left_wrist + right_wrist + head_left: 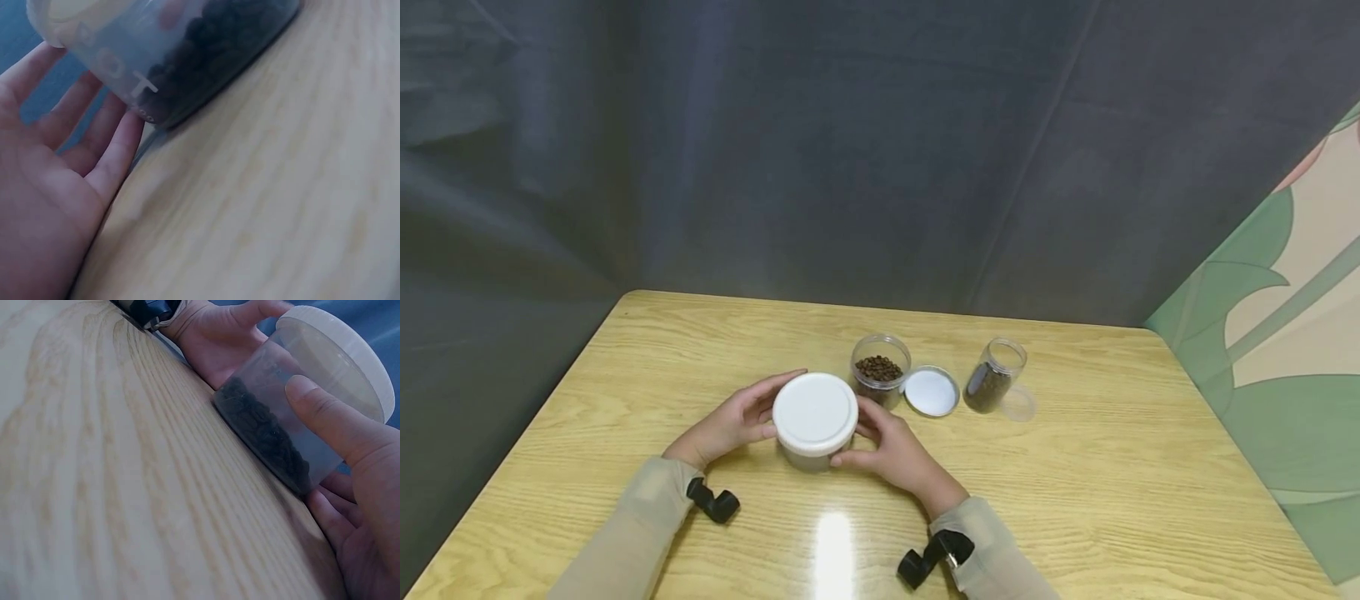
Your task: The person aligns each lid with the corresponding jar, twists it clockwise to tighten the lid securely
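Note:
A clear plastic jar (275, 419) with a white screw lid (816, 413) stands on the table, part-filled with dark beans (262, 431). Pale letters show on its wall in the left wrist view. My left hand (737, 421) holds the jar's left side, fingers spread along the wall and thumb toward the front. From the right, my right hand (891, 450) grips it, with the thumb across the near wall and the other fingers behind. Just behind the jar is an open clear jar (880, 340) of brown coffee beans (878, 368).
Right of the open jar lies a round silver-rimmed lid (932, 392). Further right, a narrower open jar (1006, 357) holds dark contents, with a translucent lid (1018, 403) beside it. A dark curtain (880, 150) hangs behind the wooden table (1112, 467).

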Tool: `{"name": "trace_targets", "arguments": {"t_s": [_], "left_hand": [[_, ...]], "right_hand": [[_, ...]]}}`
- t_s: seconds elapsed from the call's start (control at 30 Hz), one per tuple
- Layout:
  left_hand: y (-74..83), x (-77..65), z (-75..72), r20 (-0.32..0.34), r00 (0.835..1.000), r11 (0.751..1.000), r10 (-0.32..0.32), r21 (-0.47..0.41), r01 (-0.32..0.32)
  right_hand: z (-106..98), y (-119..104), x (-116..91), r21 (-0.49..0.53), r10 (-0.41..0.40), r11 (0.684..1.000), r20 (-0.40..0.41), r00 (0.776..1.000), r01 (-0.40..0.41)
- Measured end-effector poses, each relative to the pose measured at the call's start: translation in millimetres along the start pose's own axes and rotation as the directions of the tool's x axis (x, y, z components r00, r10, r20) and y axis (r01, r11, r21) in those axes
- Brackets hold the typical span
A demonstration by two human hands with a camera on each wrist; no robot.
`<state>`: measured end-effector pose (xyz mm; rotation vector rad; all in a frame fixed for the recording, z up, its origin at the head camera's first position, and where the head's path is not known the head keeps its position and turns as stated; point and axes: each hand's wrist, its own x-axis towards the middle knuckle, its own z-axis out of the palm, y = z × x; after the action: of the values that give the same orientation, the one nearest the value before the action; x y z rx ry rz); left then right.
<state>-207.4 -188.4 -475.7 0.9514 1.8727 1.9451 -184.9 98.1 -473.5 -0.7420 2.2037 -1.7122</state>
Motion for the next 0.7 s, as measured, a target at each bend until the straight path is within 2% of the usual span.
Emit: {"name": "trace_targets", "arguments": {"t_s": [0.17,0.47,0.7], "left_hand": [[-0.8,-0.1,1.2,-0.009,1.000,1.000,0.007,-0.030,-0.007],[2.4,0.0,5.9,-0.037,0.999,1.000,-0.001,0.022,0.002],[0.8,1.2,4.1,-0.004,1.000,0.999,0.010,0.048,-0.010]], "right_hand": [[0.8,0.2,0.6,-0.003,-0.019,1.000,-0.007,1.000,0.019],[0.6,2.3,0.3,-0.002,-0.041,0.999,-0.006,0.999,0.041],[0.5,1.0,1.2,-0.015,-0.054,0.998,-0.007,0.999,0.053]]}}
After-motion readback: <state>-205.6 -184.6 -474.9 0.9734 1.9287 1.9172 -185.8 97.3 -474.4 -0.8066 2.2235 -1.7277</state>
